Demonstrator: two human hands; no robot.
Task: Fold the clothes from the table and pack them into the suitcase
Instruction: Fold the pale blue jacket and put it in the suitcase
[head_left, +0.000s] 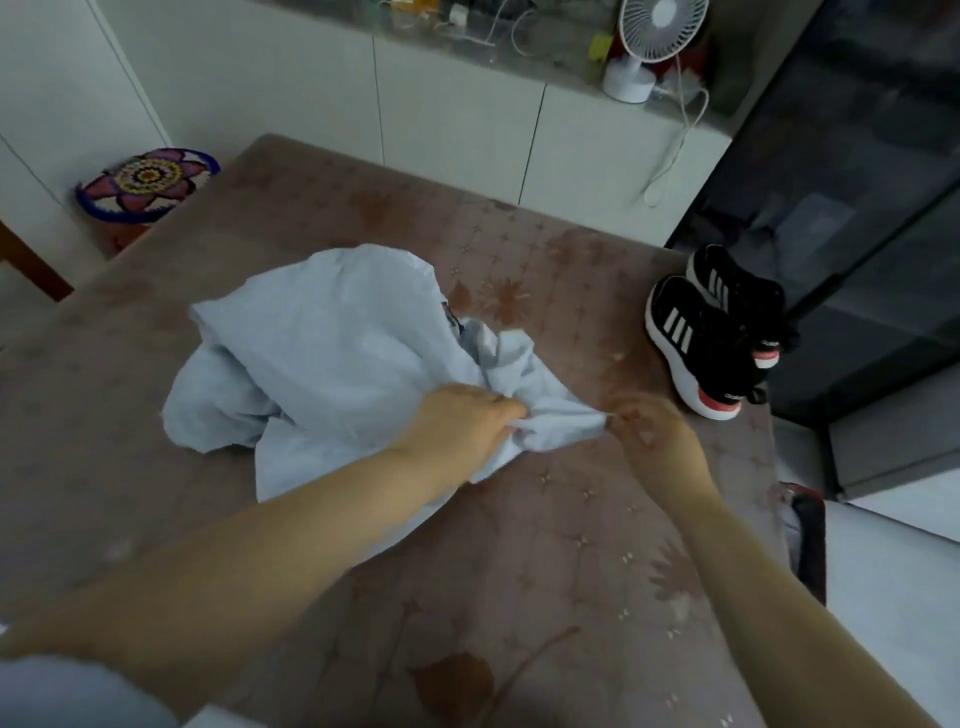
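From the head view, the pale blue shirt (332, 353) lies crumpled on the table (545, 571), a little toward 10 o'clock from my hands. My left hand (462, 431) has its fingers curled into a bunch of the cloth at the near right side. My right hand (657, 441) is blurred, but it looks to be pinching the corner that is pulled out to a point toward it. The cloth between the two hands is drawn fairly tight.

The suitcase does not clearly show. A dark, red-edged thing (808, 535) sits just off the table at 4 o'clock, and I cannot tell whether that is it.

I judge the main risk to be the loose bulk at 10 o'clock. If I lift or spread by this one corner, the rest may drag in a twist and the fold will come out crooked. A wide sweep toward 2 o'clock could also knock the pair of shoes (717, 343), which stands close to the table's right edge.

The open room is toward 6 and 9 o'clock, where bare tablecloth runs wide. The right edge is near my right hand, so cloth spread that way may hang over.
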